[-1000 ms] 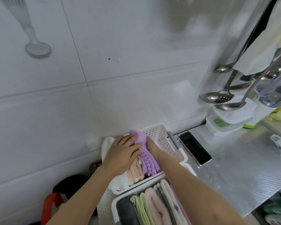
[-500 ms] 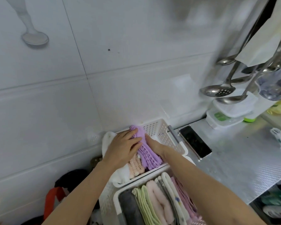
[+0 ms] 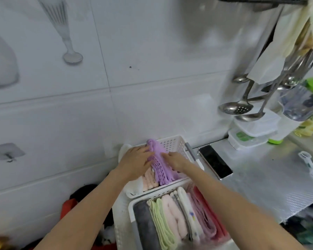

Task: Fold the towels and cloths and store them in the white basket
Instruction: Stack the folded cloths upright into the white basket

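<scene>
A folded purple cloth (image 3: 160, 163) stands on edge in the far white basket (image 3: 173, 141), beside a peach cloth (image 3: 148, 179) and a white cloth (image 3: 134, 184). My left hand (image 3: 135, 161) lies flat over the stored cloths, its fingers touching the purple cloth's left side. My right hand (image 3: 175, 159) presses against the cloth's right side with straight fingers. A nearer white basket (image 3: 132, 206) holds several folded cloths in a row: grey, green, pink, white and red.
A black phone (image 3: 215, 162) lies on the metal counter (image 3: 260, 177) right of the far basket. Ladles (image 3: 237, 107) and cloths hang at the upper right above stacked plastic boxes (image 3: 251, 132). A white clip (image 3: 311, 166) lies far right. The tiled wall stands close behind.
Both hands stay on the purple cloth in the far basket. My right hand has slid up from beside it to its upper right side. The view has tilted slightly.
</scene>
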